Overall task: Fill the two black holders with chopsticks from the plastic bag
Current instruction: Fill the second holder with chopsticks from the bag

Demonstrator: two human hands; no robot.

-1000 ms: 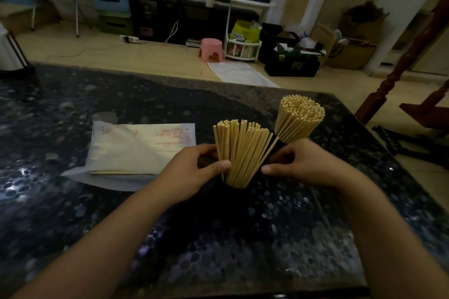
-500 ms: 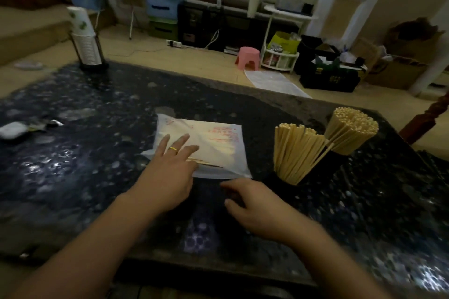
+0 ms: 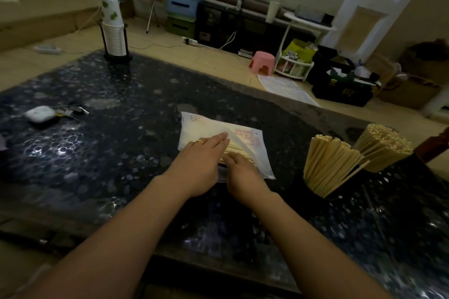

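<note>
The white plastic bag lies flat in the middle of the dark table. My left hand, a ring on one finger, rests on the bag with straight fingers and lifts the edge of its opening. My right hand is just beside it; its fingers reach into the bag's mouth and touch the pale chopsticks lying inside. To the right stand two packed bundles of chopsticks, a near one and a far one. The black holders under them barely show against the dark table.
A rack of stacked paper cups stands at the table's far left corner. A small white case and keys lie at the left. The table's edge runs behind the bag; the floor beyond holds a pink stool and boxes.
Both hands left the near chopstick bundle and moved left to the bag. The left hand slid further up the bag, and the right hand came off the table to the bag's mouth.
</note>
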